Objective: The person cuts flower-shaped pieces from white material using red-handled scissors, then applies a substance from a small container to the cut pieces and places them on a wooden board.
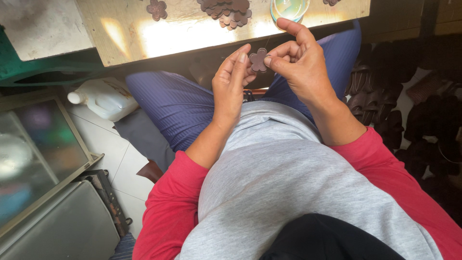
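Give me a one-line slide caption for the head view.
Both hands, left and right, pinch a brown flower cutout above the lap, below a workbench.

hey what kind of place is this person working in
Probably a small craft or leather workshop: both hands hold a brown flower-shaped cutout, more cutouts lie on the worn workbench, dark pieces heaped alongside.

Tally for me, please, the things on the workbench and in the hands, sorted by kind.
Brown flower-shaped leather cutouts, separate: 3 (one pinched between left hand and right hand, one lying alone, one at the bench edge)
Heap of brown flower cutouts: 1
Small clear cup: 1
Total: 5
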